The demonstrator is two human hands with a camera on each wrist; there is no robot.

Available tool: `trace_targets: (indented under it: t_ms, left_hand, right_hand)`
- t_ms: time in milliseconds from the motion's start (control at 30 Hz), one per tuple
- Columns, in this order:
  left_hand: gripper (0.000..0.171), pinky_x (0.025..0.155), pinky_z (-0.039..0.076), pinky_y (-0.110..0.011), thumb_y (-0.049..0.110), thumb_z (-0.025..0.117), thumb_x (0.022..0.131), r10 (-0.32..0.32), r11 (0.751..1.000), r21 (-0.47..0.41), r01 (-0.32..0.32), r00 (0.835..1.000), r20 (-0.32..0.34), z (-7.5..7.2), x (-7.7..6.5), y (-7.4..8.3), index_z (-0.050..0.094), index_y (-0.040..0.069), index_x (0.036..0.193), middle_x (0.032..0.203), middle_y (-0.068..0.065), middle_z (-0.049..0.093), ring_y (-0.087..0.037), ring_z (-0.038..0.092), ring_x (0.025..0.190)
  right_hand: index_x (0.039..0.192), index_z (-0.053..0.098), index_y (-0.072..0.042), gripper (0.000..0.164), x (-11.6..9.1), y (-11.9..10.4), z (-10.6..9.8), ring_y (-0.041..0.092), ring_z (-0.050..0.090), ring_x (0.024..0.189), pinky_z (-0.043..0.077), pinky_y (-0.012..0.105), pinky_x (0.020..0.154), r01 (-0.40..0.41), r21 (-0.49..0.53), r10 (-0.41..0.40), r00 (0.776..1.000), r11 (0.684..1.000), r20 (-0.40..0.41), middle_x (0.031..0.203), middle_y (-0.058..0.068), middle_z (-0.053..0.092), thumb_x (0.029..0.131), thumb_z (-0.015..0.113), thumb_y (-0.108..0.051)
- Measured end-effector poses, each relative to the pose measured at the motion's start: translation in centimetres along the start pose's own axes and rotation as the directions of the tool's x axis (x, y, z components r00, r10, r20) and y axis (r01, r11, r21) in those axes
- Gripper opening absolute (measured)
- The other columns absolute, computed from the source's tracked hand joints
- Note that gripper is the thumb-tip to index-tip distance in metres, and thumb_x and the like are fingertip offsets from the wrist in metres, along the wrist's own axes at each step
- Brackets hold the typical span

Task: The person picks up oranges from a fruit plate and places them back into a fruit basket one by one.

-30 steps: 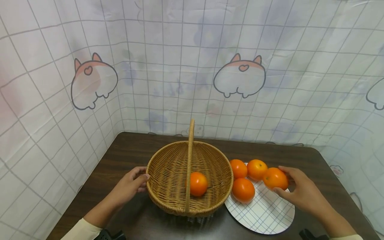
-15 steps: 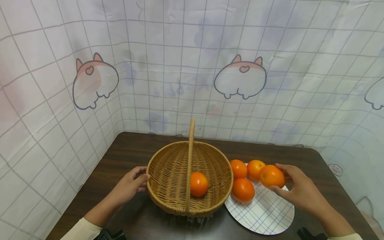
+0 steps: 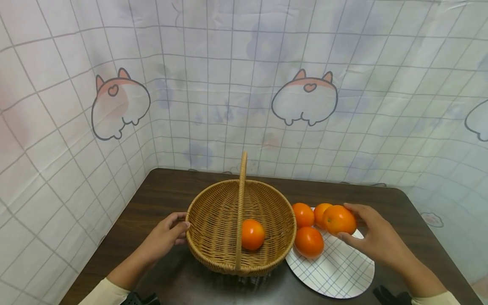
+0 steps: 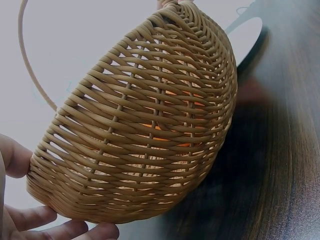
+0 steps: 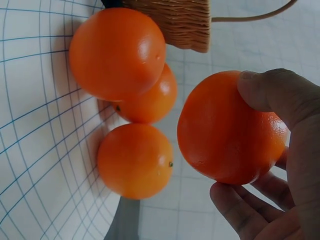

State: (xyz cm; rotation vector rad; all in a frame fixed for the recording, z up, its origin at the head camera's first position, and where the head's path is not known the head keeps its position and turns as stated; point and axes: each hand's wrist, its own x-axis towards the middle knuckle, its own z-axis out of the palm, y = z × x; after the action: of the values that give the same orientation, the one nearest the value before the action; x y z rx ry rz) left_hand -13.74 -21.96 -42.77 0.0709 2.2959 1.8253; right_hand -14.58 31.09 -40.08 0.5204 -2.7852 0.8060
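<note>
My right hand (image 3: 375, 235) grips an orange (image 3: 339, 220) between thumb and fingers; the right wrist view shows this orange (image 5: 230, 130) held clear of the plate. Several other oranges (image 3: 309, 242) sit at the left and far side of a round white plate (image 3: 339, 271) with blue grid lines. Left of the plate stands a wicker basket (image 3: 213, 220) with an upright handle, one orange (image 3: 253, 234) lying inside it. At the basket's left rim, my left hand (image 3: 167, 235) pinches the edge, thumb on top and fingers outside.
Everything stands on a dark brown wooden table (image 3: 167, 186). Behind and on both sides hangs a white curtain (image 3: 213, 84) with grid lines and printed animal shapes. The basket's tall handle (image 3: 242, 203) arches across its opening.
My right hand has raised the orange and carried it left, so it now covers part of the far orange on the plate. The left hand and basket stay where they were.
</note>
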Motion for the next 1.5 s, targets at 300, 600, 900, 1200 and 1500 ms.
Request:
trace_targets:
  t_ms: [300, 600, 900, 1200, 1500]
  left_hand:
    - [0.055, 0.091, 0.058, -0.046, 0.022, 0.055, 0.107, -0.007, 1.0, 0.001, 0.007, 1.0, -0.006, 0.0, 0.0, -0.1, 0.037, -0.008, 0.149, 0.137, -0.028, 0.053, -0.035, 0.066, 0.11]
    - [0.055, 0.089, 0.059, -0.043, 0.021, 0.055, 0.107, -0.008, 1.0, -0.008, 0.008, 1.0, -0.006, 0.0, 0.1, -0.1, 0.037, -0.009, 0.149, 0.136, -0.029, 0.054, -0.036, 0.066, 0.11]
    - [0.052, 0.09, 0.058, -0.046, 0.023, 0.055, 0.107, -0.017, 1.0, 0.016, 0.017, 1.0, -0.024, 0.1, 0.1, -0.1, 0.041, -0.007, 0.147, 0.131, -0.026, 0.057, -0.032, 0.067, 0.107]
    - [0.052, 0.089, 0.059, -0.044, 0.023, 0.055, 0.107, -0.014, 1.0, 0.01, 0.014, 1.0, -0.026, 0.1, 0.1, 0.0, 0.04, -0.007, 0.147, 0.133, -0.026, 0.056, -0.033, 0.067, 0.107]
    - [0.055, 0.089, 0.059, -0.043, 0.023, 0.055, 0.107, -0.004, 1.0, 0.009, 0.004, 1.0, -0.005, 0.1, 0.0, 0.2, 0.038, -0.008, 0.149, 0.135, -0.028, 0.054, -0.035, 0.067, 0.11]
  right_hand:
    - [0.146, 0.051, -0.002, 0.08, 0.6, -0.8, 0.0, 0.036, 0.067, 0.106, 0.058, 0.049, 0.086, 0.015, 0.029, -0.015, 1.0, 0.999, 0.0, 0.136, 0.02, 0.054, 0.084, 0.087, -0.038]
    - [0.146, 0.051, -0.002, 0.079, 1.1, -1.7, 0.0, 0.037, 0.067, 0.106, 0.058, 0.048, 0.086, 0.033, 0.034, -0.033, 0.999, 0.999, -0.007, 0.135, 0.02, 0.054, 0.082, 0.089, -0.03]
    - [0.145, 0.05, -0.001, 0.079, 1.6, -2.4, 0.3, 0.035, 0.066, 0.109, 0.056, 0.045, 0.09, 0.061, 0.073, -0.061, 0.998, 0.996, -0.005, 0.137, 0.019, 0.054, 0.082, 0.09, -0.025]
    - [0.145, 0.051, 0.0, 0.079, 2.2, -2.9, 0.7, 0.032, 0.065, 0.11, 0.055, 0.037, 0.094, 0.094, 0.11, -0.093, 0.996, 0.99, -0.01, 0.137, 0.017, 0.054, 0.081, 0.091, -0.024]
    - [0.147, 0.051, -0.004, 0.079, 2.7, -3.6, 1.0, 0.029, 0.064, 0.112, 0.057, 0.038, 0.093, 0.089, 0.105, -0.089, 0.996, 0.991, -0.002, 0.138, 0.012, 0.055, 0.083, 0.088, -0.032]
